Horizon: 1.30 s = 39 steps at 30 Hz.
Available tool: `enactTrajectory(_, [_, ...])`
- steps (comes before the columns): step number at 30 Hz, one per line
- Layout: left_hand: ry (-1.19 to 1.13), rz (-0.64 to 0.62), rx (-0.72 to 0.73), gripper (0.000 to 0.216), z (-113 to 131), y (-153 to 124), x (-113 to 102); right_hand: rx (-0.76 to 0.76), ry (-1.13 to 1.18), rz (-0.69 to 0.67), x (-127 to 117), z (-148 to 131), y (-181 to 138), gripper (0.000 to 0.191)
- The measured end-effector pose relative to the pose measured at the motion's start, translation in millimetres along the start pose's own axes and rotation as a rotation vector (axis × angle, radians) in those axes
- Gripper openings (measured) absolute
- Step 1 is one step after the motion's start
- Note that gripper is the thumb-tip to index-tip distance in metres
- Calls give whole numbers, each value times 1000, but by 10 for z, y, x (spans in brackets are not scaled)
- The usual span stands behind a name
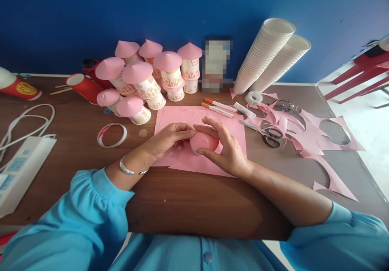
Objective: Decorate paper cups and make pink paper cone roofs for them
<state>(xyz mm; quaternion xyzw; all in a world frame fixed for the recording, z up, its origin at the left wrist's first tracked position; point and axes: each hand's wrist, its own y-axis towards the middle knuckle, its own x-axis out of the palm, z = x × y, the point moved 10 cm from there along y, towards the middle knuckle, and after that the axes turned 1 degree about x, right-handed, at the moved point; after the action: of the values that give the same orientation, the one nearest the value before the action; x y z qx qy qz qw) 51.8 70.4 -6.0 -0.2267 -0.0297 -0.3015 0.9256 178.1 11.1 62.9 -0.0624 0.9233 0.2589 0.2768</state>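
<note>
Over pink sheets (203, 167) on the table, both hands hold one rounded pink paper piece (204, 143). It looks curved, perhaps a cone, but its exact shape is partly hidden by fingers. My left hand (170, 139) pinches its upper left edge between thumb and fingers. On the other side, my right hand (226, 147) curves around it, thumb at the lower edge and fingers across the top. Beyond the hands stand several decorated paper cups with pink cone roofs (167, 62), some stacked in twos. Orange markers (217, 110) and a white glue stick (244, 110) lie behind the sheets.
Scissors (270, 135) and cut pink scraps (313, 131) lie at right. Two tall stacks of white paper cups (264, 54) lean on the blue wall. A tape roll (253, 97), tape ring (112, 135), red tube (83, 88) and power strip (28, 169) also occupy the table.
</note>
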Motion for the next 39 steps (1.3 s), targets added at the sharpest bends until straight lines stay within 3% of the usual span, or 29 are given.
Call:
enactTrajectory(11, [-30,7,-21,41,-40,4,2,25,-2,-10,30,58,-19,78])
enactTrajectory(20, [116,8,53,41,89,-29,-15,-25,51,30,-59,-25,1,77])
enactTrajectory(23, [234,81,162,40,238,-66,-98,-23,67,57,-171,-28,-19,74])
enactTrajectory(26, [392,172,397,41,496,-168,-135,-24,14,85,-274,-43,-52,74])
enactTrajectory(30, [708,171,722,42,760,-393,78,-85,-113,90,-297,-135,-92,79])
enactTrajectory(33, [895,159,796,44,793,-491,213,-136,-218,94,-281,-219,-121,80])
enactTrajectory(39, [1019,131,841,48,792,-528,323,-138,-322,113,-304,-248,-149,80])
